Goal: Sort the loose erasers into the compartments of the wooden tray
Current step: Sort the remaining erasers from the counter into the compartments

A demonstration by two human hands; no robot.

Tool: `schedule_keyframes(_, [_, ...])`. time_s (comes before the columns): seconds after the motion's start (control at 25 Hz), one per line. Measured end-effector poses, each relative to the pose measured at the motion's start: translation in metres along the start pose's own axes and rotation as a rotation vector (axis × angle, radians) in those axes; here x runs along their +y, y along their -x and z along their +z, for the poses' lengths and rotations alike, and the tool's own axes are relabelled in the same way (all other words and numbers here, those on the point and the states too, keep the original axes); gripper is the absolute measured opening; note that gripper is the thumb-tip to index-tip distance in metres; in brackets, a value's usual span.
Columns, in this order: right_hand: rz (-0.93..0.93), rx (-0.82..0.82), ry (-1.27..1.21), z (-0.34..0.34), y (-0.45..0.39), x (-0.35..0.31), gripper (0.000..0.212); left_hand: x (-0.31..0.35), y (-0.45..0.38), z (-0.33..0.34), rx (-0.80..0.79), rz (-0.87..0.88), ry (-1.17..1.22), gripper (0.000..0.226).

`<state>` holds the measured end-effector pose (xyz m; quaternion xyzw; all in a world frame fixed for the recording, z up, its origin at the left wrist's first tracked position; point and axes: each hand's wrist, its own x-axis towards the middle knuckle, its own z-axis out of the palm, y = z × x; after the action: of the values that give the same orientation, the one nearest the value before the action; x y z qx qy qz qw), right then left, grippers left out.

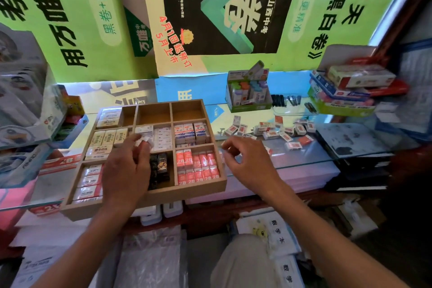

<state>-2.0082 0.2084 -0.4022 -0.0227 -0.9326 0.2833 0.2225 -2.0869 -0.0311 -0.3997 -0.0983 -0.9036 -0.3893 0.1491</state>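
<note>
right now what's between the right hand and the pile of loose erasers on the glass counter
In the head view, only bare glass counter lies between the right hand and the scattered red-and-white loose erasers; the nearest erasers lie just beyond its fingertips.

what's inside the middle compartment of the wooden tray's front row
Inside the wooden tray, that compartment holds dark-wrapped erasers along its right part. The left hand covers the rest, so what lies there cannot be seen.
</note>
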Motion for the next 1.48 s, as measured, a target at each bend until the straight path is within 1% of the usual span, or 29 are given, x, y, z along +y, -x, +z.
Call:
schedule_keyframes(0.08, [0.093, 0.014, -0.017, -0.014, 0.016, 0.024, 0.007, 0.013, 0.002, 0.002, -0.020, 0.087, -0.014, 0.037])
schedule_keyframes(0.16, [0.178, 0.001, -0.018, -0.027, 0.031, 0.047, 0.005, 0.027, 0.002, 0.011, -0.072, 0.161, 0.034, 0.036])
schedule_keyframes(0.28, [0.241, 0.079, 0.007, -0.042, 0.049, 0.075, 0.004, 0.032, -0.005, 0.021, -0.117, 0.193, 0.109, 0.032])
schedule_keyframes(0.44, [0.408, 0.243, 0.006, -0.065, 0.057, 0.112, 0.012, 0.022, -0.011, 0.024, -0.129, 0.124, 0.122, 0.029])
schedule_keyframes(0.52, [0.499, 0.289, -0.005, -0.074, 0.056, 0.131, 0.018, 0.019, -0.012, 0.025, -0.175, 0.096, 0.138, 0.028])
schedule_keyframes(0.6, [0.530, 0.319, 0.033, -0.081, 0.050, 0.148, 0.025, 0.018, -0.015, 0.024, -0.216, 0.035, 0.185, 0.027])
schedule_keyframes(0.68, [0.540, 0.262, 0.054, -0.087, 0.038, 0.160, 0.037, 0.020, -0.016, 0.022, -0.239, -0.053, 0.298, 0.024])
schedule_keyframes(0.76, [0.547, 0.124, 0.039, -0.091, 0.027, 0.166, 0.043, 0.023, -0.014, 0.022, -0.234, -0.124, 0.387, 0.020])
schedule_keyframes(0.8, [0.548, 0.082, 0.035, -0.090, 0.022, 0.168, 0.040, 0.024, -0.014, 0.021, -0.225, -0.151, 0.424, 0.019])
schedule_keyframes(0.84, [0.549, 0.088, 0.028, -0.087, 0.019, 0.169, 0.034, 0.025, -0.014, 0.021, -0.213, -0.172, 0.460, 0.018])
schedule_keyframes(0.92, [0.510, 0.176, 0.059, -0.079, 0.017, 0.173, 0.021, 0.025, -0.014, 0.022, -0.160, -0.198, 0.508, 0.017])
schedule_keyframes(1.0, [0.457, 0.248, 0.098, -0.070, 0.019, 0.177, 0.016, 0.023, -0.014, 0.020, -0.075, -0.215, 0.533, 0.018])
schedule_keyframes(1.08, [0.471, 0.307, 0.015, -0.067, 0.024, 0.185, 0.014, 0.021, -0.014, 0.018, 0.023, -0.281, 0.612, 0.017])
schedule_keyframes(1.2, [0.533, 0.334, -0.249, -0.069, 0.028, 0.185, 0.010, 0.020, -0.015, 0.016, 0.128, -0.351, 0.712, 0.016])
schedule_keyframes(1.32, [0.578, 0.358, -0.480, -0.082, 0.024, 0.169, 0.017, 0.021, -0.014, 0.015, 0.139, -0.319, 0.678, 0.015])
schedule_keyframes(1.4, [0.635, 0.438, -0.591, -0.095, 0.022, 0.151, 0.017, 0.021, -0.013, 0.017, 0.131, -0.293, 0.653, 0.016])
schedule_keyframes(1.44, [0.656, 0.486, -0.666, -0.100, 0.021, 0.136, 0.023, 0.018, -0.015, 0.018, 0.125, -0.289, 0.653, 0.016])
schedule_keyframes(1.48, [0.657, 0.521, -0.753, -0.103, 0.019, 0.120, 0.035, 0.014, -0.016, 0.019, 0.111, -0.287, 0.652, 0.016])
